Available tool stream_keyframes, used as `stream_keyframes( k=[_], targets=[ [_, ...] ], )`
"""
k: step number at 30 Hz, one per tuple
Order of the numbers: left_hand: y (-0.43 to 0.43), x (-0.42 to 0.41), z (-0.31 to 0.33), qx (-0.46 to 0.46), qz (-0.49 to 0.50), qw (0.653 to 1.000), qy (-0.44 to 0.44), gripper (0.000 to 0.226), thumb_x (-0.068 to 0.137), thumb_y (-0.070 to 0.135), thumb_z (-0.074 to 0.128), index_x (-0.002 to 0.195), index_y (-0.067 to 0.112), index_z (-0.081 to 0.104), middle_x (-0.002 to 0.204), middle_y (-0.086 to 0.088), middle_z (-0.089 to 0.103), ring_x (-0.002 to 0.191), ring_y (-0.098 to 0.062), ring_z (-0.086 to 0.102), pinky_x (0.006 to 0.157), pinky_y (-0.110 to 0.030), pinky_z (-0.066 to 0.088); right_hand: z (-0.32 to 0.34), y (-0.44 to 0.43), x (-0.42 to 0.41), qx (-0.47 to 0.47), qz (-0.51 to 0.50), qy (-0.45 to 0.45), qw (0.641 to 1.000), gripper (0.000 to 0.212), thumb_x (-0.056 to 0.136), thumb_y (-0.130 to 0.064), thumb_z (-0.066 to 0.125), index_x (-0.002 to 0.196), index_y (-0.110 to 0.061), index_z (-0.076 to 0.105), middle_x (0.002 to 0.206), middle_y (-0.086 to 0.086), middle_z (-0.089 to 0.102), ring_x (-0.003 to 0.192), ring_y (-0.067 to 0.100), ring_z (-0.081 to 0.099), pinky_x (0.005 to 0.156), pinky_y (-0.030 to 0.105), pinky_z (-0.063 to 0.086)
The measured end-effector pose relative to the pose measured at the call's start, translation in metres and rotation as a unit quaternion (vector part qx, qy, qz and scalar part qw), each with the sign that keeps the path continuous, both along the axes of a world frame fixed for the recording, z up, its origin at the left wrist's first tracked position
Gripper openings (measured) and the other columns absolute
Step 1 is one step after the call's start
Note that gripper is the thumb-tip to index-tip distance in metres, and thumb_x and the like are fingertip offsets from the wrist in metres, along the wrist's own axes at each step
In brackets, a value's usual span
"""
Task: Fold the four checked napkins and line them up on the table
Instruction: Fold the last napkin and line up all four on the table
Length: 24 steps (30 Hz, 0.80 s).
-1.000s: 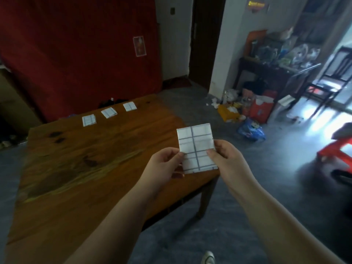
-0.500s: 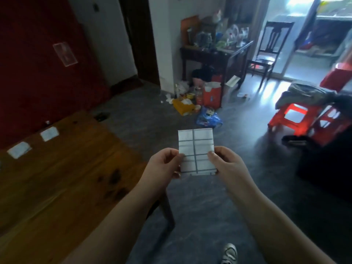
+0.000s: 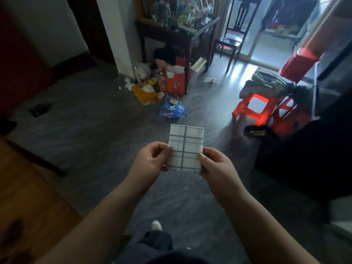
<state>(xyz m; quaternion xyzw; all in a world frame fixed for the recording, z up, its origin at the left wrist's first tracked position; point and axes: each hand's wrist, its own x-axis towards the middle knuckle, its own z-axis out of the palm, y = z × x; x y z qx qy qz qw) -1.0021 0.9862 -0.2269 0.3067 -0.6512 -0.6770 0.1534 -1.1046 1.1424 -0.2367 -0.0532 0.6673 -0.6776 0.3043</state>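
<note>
A folded white napkin [image 3: 185, 147] with dark checked lines is held upright in front of me over the grey floor. My left hand [image 3: 150, 161] pinches its lower left edge and my right hand [image 3: 215, 164] pinches its lower right edge. The wooden table [image 3: 28, 202] shows only as a corner at the lower left, away from the napkin. No other napkins are in view.
Red plastic stools [image 3: 255, 107] with grey cloth on them stand at the right, beside a dark piece of furniture [image 3: 308, 159]. Bags and litter [image 3: 167, 92] lie by a dark side table [image 3: 177, 37]. A chair [image 3: 234, 33] stands at the back. My shoe [image 3: 156, 225] is below.
The view has swung right, away from the table; the three folded napkins on it have left the frame. Both hands keep the same hold on the napkin.
</note>
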Motion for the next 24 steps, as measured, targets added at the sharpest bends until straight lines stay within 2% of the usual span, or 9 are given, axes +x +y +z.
stream_keyframes(
  k=[6,8,12,15,18,24],
  targets=[
    [-0.077,-0.066,-0.020,0.018,0.019,1.000,0.006,0.018,0.099,0.019,0.063,0.100,0.002,0.069,0.084,-0.007,0.070,0.074,-0.016,0.062,0.060,-0.025,0.053,-0.003,-0.085,-0.068,0.059,-0.002,0.058,0.997,0.009,0.098,-0.012,0.067,0.105,-0.011,0.072,0.098,0.014,0.078,0.100,0.040,0.072,0.093,0.061,0.056],
    [-0.118,-0.086,-0.026,0.030,0.029,0.999,0.011,0.018,0.099,0.021,0.063,0.099,0.004,0.069,0.085,-0.008,0.072,0.076,-0.018,0.063,0.062,-0.027,0.054,-0.002,-0.128,-0.093,0.070,0.012,0.071,0.995,0.006,0.098,-0.013,0.067,0.101,-0.011,0.072,0.096,0.016,0.077,0.094,0.036,0.072,0.091,0.060,0.057],
    [-0.211,-0.121,-0.028,0.043,0.052,0.998,0.017,0.017,0.099,0.026,0.064,0.099,0.010,0.071,0.095,-0.013,0.075,0.082,-0.022,0.068,0.074,-0.041,0.057,0.002,-0.230,-0.143,0.081,0.066,0.056,0.993,0.007,0.099,-0.015,0.066,0.102,-0.011,0.070,0.099,0.014,0.076,0.100,0.035,0.072,0.092,0.054,0.059],
    [-0.284,-0.141,-0.020,0.047,0.085,0.995,0.011,0.016,0.099,0.026,0.064,0.096,0.011,0.071,0.084,-0.005,0.073,0.077,-0.018,0.065,0.069,-0.036,0.055,0.009,-0.309,-0.172,0.082,0.108,0.053,0.989,0.009,0.099,-0.017,0.066,0.104,-0.011,0.071,0.099,0.016,0.075,0.093,0.028,0.072,0.087,0.051,0.061],
    [-0.351,-0.153,-0.012,0.035,0.123,0.992,0.001,0.014,0.098,0.025,0.065,0.093,0.013,0.071,0.080,0.000,0.072,0.074,-0.016,0.065,0.070,-0.037,0.056,0.014,-0.383,-0.195,0.070,0.155,0.063,0.983,0.010,0.099,-0.019,0.066,0.104,-0.014,0.073,0.094,0.008,0.078,0.086,0.021,0.073,0.072,0.034,0.061],
    [-0.449,-0.165,-0.009,0.028,0.214,0.976,-0.014,0.015,0.099,0.021,0.064,0.086,0.015,0.070,0.073,0.000,0.069,0.070,-0.016,0.061,0.063,-0.028,0.055,0.013,-0.504,-0.226,0.079,0.239,0.096,0.963,0.007,0.098,-0.024,0.068,0.099,-0.026,0.075,0.091,-0.003,0.077,0.076,0.008,0.068,0.072,0.028,0.053]
  ],
)
